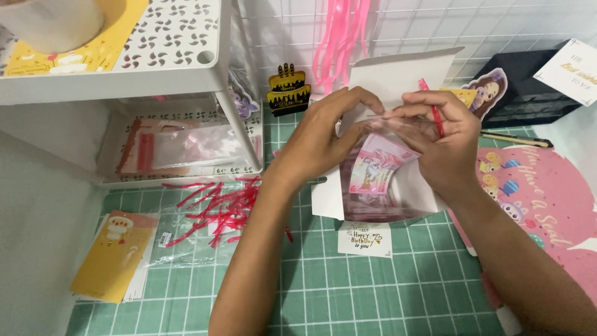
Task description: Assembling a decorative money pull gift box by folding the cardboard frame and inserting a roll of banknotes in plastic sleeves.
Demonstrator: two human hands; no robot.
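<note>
My left hand (323, 134) and my right hand (438, 140) together pinch the top of a clear plastic bag (379, 180) filled with pink printed paper pieces. Both hands hold the bag just above a green cutting mat (348, 286). A red twist tie (435, 112) runs between the fingers of my right hand. Behind the bag stands a white card sheet (398, 74).
A pile of red twist ties (217, 208) lies on the mat at the left, beside a yellow card packet (115, 255). A white shelf rack (155, 68) holds clear bags. A small greeting card (365, 239), a cake topper (288, 90), pink ribbons (339, 37), and a pink sheet (541, 199) surround the hands.
</note>
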